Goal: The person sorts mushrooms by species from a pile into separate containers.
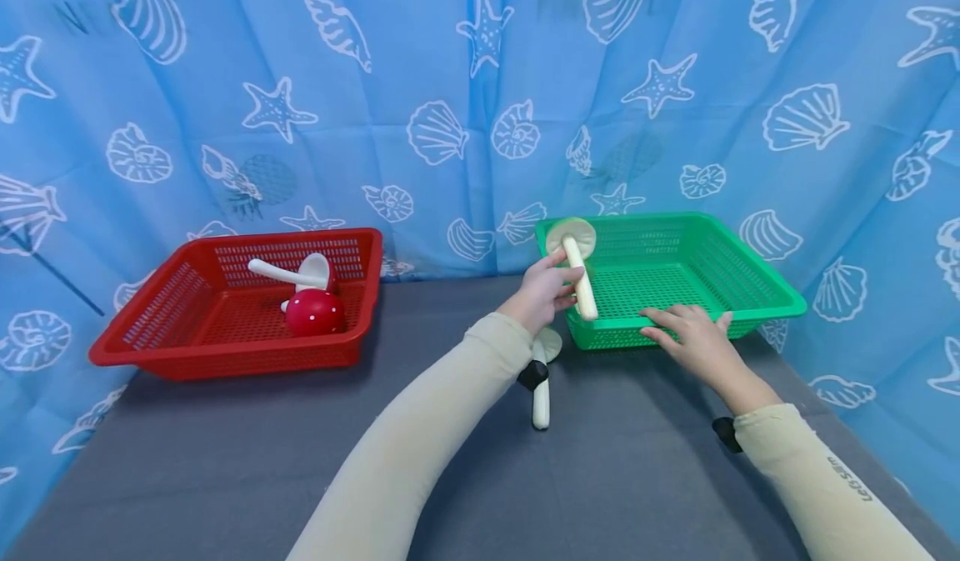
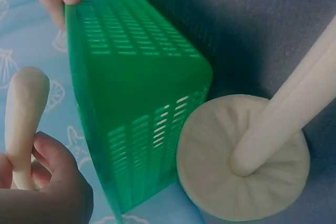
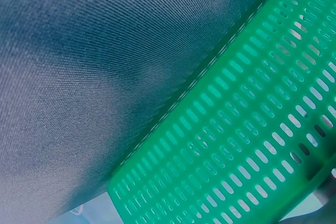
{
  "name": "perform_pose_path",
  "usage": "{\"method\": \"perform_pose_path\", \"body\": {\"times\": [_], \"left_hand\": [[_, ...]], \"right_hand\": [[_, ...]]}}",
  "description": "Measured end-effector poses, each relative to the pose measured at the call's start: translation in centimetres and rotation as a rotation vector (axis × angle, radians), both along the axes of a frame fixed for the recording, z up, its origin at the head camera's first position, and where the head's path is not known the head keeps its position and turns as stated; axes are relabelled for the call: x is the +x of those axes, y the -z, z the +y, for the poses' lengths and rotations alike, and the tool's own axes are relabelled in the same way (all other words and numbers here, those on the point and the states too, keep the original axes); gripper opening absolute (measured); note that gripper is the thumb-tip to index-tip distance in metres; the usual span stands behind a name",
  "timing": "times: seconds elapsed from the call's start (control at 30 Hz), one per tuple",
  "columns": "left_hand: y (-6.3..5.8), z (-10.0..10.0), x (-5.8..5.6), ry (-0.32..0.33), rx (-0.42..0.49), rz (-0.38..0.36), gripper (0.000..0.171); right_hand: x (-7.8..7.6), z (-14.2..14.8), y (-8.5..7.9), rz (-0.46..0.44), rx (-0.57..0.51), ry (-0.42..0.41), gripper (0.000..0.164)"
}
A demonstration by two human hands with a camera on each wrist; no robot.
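My left hand (image 1: 542,293) grips a toy mushroom by its long pale stem (image 1: 581,282), over the left end of the green basket (image 1: 783,298). The mushroom's cap is at the top, its pale underside facing me, and the stem slants down. In the left wrist view, thumb and fingers curl round the stem (image 2: 27,108). Below that hand a second pale mushroom (image 2: 210,150) lies on the table against the basket's side, partly hidden by my wrist in the head view. My right hand (image 1: 693,344) rests on the basket's front rim with fingers loosely spread.
At the left stands a red basket (image 1: 225,353) holding a red, white-spotted mushroom (image 1: 315,313) and another with a white stem (image 1: 273,272). Grey cloth (image 1: 262,444) covers the table. A blue curtain (image 1: 420,69) with shell prints hangs behind.
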State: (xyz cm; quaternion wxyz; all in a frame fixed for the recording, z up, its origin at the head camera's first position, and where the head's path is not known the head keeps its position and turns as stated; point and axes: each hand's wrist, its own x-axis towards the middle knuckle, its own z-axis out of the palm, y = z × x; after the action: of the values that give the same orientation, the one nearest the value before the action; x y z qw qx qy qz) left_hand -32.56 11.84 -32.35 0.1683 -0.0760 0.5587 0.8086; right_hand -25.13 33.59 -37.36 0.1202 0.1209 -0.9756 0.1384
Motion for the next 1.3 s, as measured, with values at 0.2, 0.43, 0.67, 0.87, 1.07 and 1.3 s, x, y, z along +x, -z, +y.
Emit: {"method": "perform_pose_path", "body": {"times": [0.2,0.43,0.67,0.87,1.07,1.3], "left_hand": [[0.3,1.3,-0.6,0.011,-0.029,0.012,0.05],[1.1,1.8,-1.4,0.01,-0.063,0.131,0.053],[1.2,0.8,-1.0,0.189,-0.22,0.232,0.044],[0.8,-0.4,-0.1,0.25,-0.236,0.262,0.041],[0.7,-3.1,1.8,0.277,-0.25,0.248,0.042],[1.7,-6.8,4.2,0.251,-0.235,0.223,0.04]], "right_hand": [[0.1,0.0,0.0,0.005,-0.008,0.004,0.038],[0.0,-0.3,0.0,0.003,-0.011,-0.004,0.038],[0.0,-0.2,-0.1,-0.006,-0.008,-0.002,0.038],[0.0,-0.2,-0.2,-0.016,-0.006,-0.003,0.039],[0.1,-0.2,-0.2,-0.022,-0.009,-0.003,0.039],[0.2,-0.1,-0.2,-0.022,-0.02,-0.005,0.039]]}}
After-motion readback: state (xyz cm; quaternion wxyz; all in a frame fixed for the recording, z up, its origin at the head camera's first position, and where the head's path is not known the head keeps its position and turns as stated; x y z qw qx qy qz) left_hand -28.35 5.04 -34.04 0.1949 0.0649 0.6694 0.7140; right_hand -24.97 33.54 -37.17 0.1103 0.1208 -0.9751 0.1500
